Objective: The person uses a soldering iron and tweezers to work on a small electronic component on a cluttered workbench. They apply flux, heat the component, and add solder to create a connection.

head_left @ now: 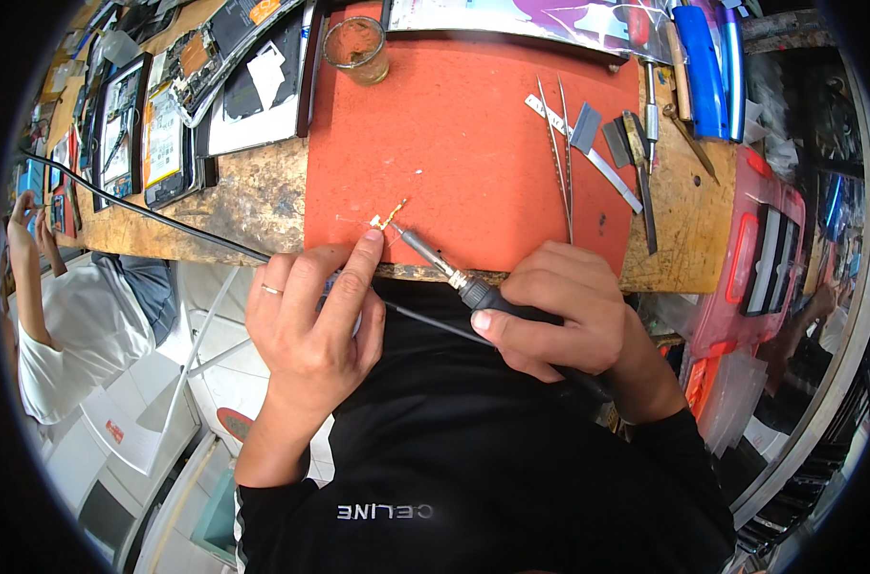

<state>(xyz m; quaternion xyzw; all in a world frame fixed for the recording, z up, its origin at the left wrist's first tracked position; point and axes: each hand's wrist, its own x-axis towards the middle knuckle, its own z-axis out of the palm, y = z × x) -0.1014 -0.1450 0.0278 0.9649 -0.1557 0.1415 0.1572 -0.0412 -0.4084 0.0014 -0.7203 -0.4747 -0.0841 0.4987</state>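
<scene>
My right hand (569, 311) grips the black handle of a soldering iron (473, 290). Its narrow metal tip reaches up and left to a small, pale gold, strip-like part (389, 217) on the red mat (454, 134). My left hand (310, 320) has its index finger stretched out, its tip against the near end of that part. The other fingers of this hand are curled, and a bit of something bluish and white shows between them, mostly hidden. Whether the iron's tip touches the part is too fine to tell.
A small glass cup (356, 53) stands at the mat's far left. Tweezers (556, 153) and flat blades (636, 163) lie to the right. Opened devices (157, 134) crowd the left bench. A black cable (167, 212) crosses there. Another person (81, 316) sits at far left.
</scene>
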